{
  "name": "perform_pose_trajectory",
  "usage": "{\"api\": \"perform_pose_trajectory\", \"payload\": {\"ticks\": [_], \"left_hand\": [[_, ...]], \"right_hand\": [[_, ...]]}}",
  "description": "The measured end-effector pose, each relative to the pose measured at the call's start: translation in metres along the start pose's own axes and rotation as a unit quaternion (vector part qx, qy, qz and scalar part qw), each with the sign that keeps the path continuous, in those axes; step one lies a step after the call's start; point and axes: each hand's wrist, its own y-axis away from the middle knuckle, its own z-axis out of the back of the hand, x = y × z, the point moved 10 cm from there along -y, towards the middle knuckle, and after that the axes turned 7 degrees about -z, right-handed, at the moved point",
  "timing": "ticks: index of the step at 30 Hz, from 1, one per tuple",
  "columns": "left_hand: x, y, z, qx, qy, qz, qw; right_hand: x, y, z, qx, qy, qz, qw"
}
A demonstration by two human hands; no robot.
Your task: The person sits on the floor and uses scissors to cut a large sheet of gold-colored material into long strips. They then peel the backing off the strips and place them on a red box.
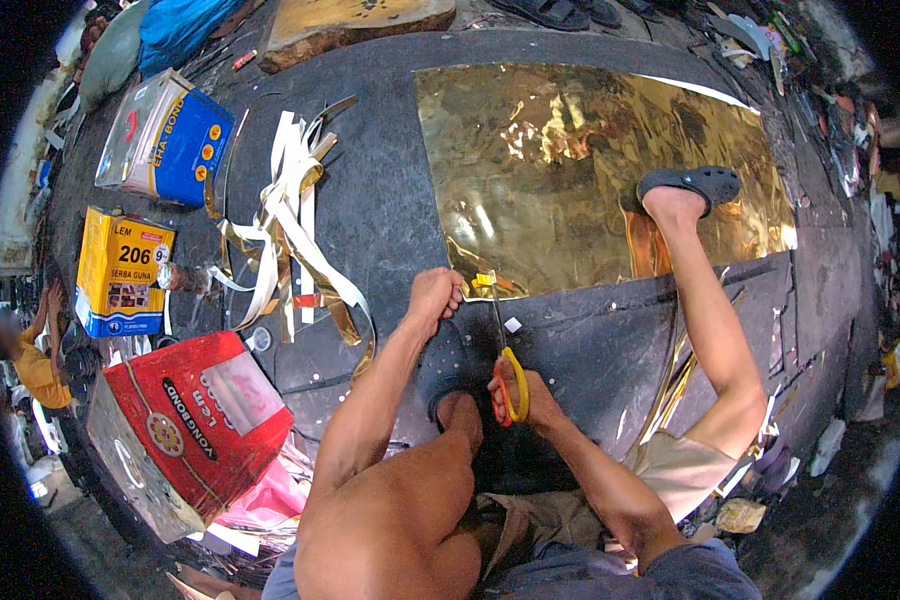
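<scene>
A large, shiny gold sheet (560, 200) lies spread on the dark floor in front of me. My left hand (436, 294) is closed at its near left corner, pinching the edge. In my right hand (526, 394) is a pair of scissors (515, 385) with yellow and red handles. The blades point away from me and reach the sheet's near edge, just right of my left hand. My right foot in a dark clog (692, 184) presses on the right part of the sheet. The other clog (442, 365) is below my left hand.
On the left, a tangle of white and gold strips (295, 210) lies beside a blue can (175, 140), a yellow can (122, 270) and a red can (195, 425). A wooden slab (350, 30) sits at the far side. Another person (38, 350) is at the far left.
</scene>
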Motion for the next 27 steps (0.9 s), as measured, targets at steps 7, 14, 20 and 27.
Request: {"api": "perform_pose_trajectory", "payload": {"ticks": [7, 14, 20, 27], "left_hand": [[0.002, 0.001, 0.0, 0.017, 0.025, -0.001, 1.0], [-0.003, 0.004, 0.005, -0.006, 0.021, -0.018, 1.0], [-0.004, 0.002, -0.003, 0.03, 0.069, -0.016, 0.997], [-0.006, 0.008, -0.001, -0.006, 0.055, 0.005, 0.998]], "right_hand": [[-0.03, 0.025, -0.006, 0.047, 0.119, -0.06, 0.99], [-0.029, 0.019, -0.015, 0.014, 0.241, 0.03, 0.97], [-0.013, 0.024, -0.014, 0.006, 0.221, -0.014, 0.975], [-0.018, 0.008, -0.01, -0.003, 0.101, -0.051, 0.994]]}}
